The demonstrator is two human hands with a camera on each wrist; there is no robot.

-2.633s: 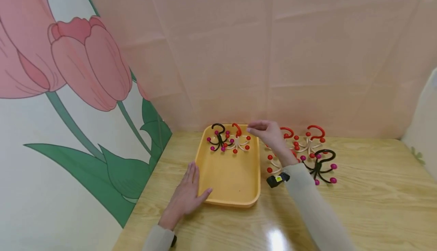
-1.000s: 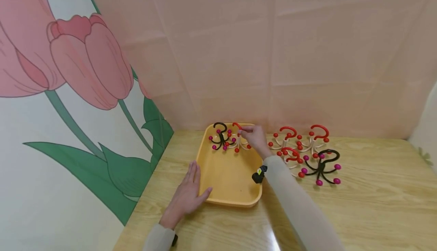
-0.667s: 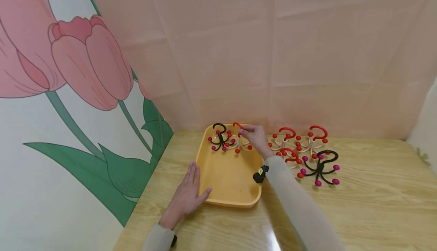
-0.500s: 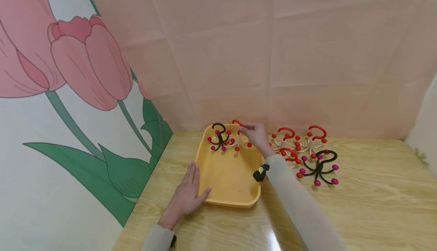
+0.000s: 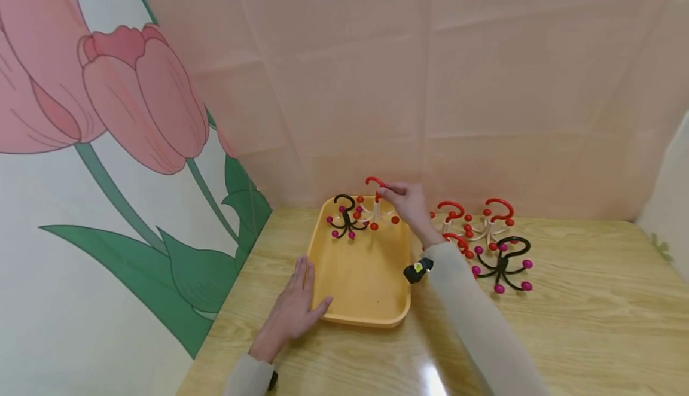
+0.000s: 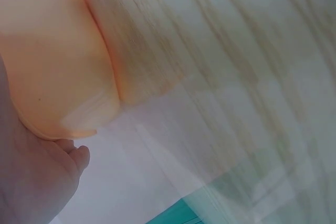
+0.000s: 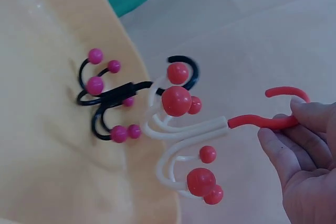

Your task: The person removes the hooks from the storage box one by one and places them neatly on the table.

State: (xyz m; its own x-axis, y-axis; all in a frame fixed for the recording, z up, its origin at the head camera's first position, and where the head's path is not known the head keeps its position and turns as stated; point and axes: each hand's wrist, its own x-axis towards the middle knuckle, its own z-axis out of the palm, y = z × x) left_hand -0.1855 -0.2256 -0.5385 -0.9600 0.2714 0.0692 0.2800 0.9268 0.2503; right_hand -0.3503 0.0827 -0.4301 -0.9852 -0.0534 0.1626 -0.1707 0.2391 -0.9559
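My right hand (image 5: 411, 204) pinches the red hook end of a white multi-arm hanger (image 7: 189, 132) with red ball tips. The hanger hangs over the far end of the yellow tray (image 5: 357, 321). Just left of it, a black multi-arm hanger (image 5: 346, 221) with magenta balls leans at the tray's far end. My left hand (image 5: 293, 309) rests flat against the tray's left edge, fingers straight and thumb over the near-left rim. In the left wrist view only part of that hand (image 6: 37, 182) shows beside the tray.
Right of the tray, several white hangers with red hooks (image 5: 488, 228) stand on the wooden table (image 5: 592, 312), partly behind my right forearm. Another black hanger (image 5: 502, 264) with magenta balls is there too. A pink cloth-like backdrop (image 5: 344, 85) rises behind; a tulip-painted wall (image 5: 134, 204) is at left.
My right hand has come left over the tray, taken hold of the white hanger by its red hook and raised it from the tray floor. My left hand has stayed put.
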